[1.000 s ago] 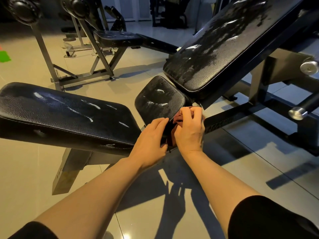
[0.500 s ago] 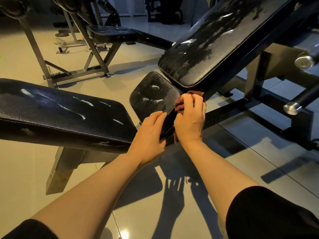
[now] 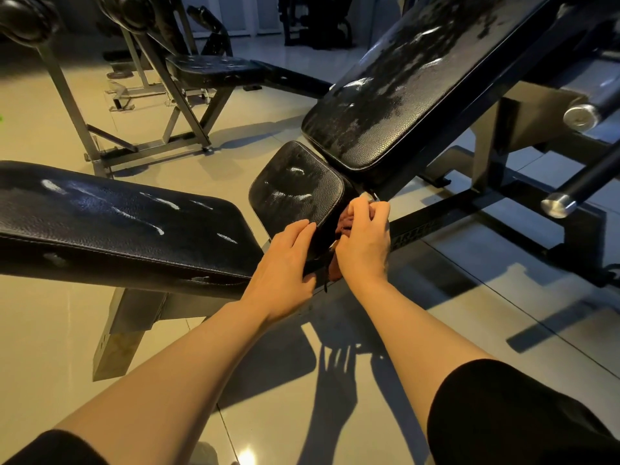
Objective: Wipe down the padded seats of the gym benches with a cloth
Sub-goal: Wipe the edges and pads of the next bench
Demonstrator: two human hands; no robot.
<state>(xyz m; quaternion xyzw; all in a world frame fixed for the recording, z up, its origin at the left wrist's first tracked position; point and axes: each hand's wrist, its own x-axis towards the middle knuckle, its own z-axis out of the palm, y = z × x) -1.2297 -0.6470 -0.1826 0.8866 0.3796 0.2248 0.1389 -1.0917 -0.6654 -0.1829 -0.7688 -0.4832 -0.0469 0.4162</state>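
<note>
A small black padded seat (image 3: 295, 189) sits at the foot of a long inclined black back pad (image 3: 412, 78), both streaked with wet marks. My right hand (image 3: 364, 243) grips a dark red cloth (image 3: 345, 223) bunched against the seat's right side edge. My left hand (image 3: 285, 263) rests with straight fingers on the seat's near corner, beside the right hand. Most of the cloth is hidden under my fingers.
A second black padded bench (image 3: 110, 223) lies flat at the left, close to my left forearm. A third bench (image 3: 214, 67) on a grey steel frame stands behind. Chrome-tipped bars (image 3: 558, 204) jut out at the right. The floor is glossy tile.
My right hand slid the cloth up along the seat's side edge toward the back pad, then came back down a little. My left hand stayed on the seat's corner.
</note>
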